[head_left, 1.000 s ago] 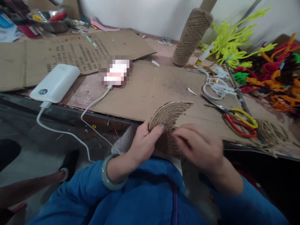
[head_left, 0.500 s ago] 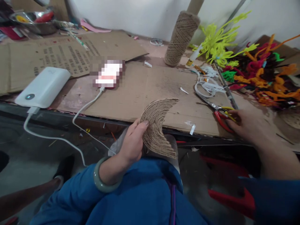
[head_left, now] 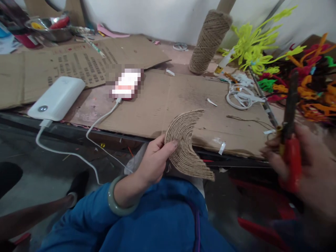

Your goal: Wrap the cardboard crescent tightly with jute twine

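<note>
Pinched between the thumb and fingers of my left hand [head_left: 154, 159] is a crescent-shaped piece covered in rows of jute twine [head_left: 183, 143], held over my lap at the table's front edge. My right hand [head_left: 309, 168], blurred by motion, grips a pair of scissors [head_left: 291, 140] with red and yellow handles. Their dark blades point up and look closed together. A loose strand of twine [head_left: 249, 120] lies on the cardboard to the left of the scissors. A large spool of jute twine [head_left: 210, 42] stands farther back, tilted slightly right.
Cardboard sheets [head_left: 147, 112] cover much of the table. On the left are a white power bank [head_left: 56, 98] and a phone [head_left: 127, 84] with cables. Yellow pipe-cleaner flowers [head_left: 249, 49], a white ribbon coil [head_left: 240, 98] and a glue bottle [head_left: 224, 63] lie right. Another person's leg [head_left: 39, 217] shows at lower left.
My right hand has picked the scissors up off the cardboard and raised them, blades upward. The twine crescent in my left hand has shifted slightly right and tilted. The view has turned a little left.
</note>
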The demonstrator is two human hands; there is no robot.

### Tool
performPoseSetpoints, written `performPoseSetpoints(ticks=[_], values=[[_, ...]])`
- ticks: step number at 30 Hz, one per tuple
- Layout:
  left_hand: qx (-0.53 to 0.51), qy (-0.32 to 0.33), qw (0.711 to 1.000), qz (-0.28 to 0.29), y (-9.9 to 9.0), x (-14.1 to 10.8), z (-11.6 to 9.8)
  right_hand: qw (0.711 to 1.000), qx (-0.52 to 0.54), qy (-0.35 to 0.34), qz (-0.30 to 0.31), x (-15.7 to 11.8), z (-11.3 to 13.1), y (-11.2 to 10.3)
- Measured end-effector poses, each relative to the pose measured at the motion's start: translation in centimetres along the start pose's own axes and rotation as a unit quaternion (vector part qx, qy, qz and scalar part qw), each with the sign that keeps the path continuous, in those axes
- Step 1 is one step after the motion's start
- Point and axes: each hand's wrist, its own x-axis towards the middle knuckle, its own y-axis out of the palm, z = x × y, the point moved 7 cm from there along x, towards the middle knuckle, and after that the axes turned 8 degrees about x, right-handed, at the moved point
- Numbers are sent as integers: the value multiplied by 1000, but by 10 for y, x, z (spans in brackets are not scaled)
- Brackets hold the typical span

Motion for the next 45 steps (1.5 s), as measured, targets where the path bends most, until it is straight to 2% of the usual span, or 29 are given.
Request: performPoseSetpoints(ticks=[2, 6, 12, 18, 31, 41, 45], values=[[9, 0, 1000, 3, 1, 0, 0, 999, 29, -12, 33, -7, 28, 15], [38, -14, 999, -1, -1, -2, -1, 989, 45, -98, 101, -17, 67, 36], [48, -7, 999, 11, -4, -5, -5, 965, -48, -242, 86, -12, 99, 37], [58, 7, 997, 41, -2, -6, -6, 943, -136, -290, 94, -12, 104, 31], [26, -4, 999, 44, 1, -9, -10, 917, -195, -342, 69, -14, 118, 26], [13, 9, 998, 59, 5, -12, -15, 916, -196, -342, 70, -15, 117, 25], [11, 16, 999, 51, 3, -11, -16, 926, -185, -324, 62, -15, 113, 26]])
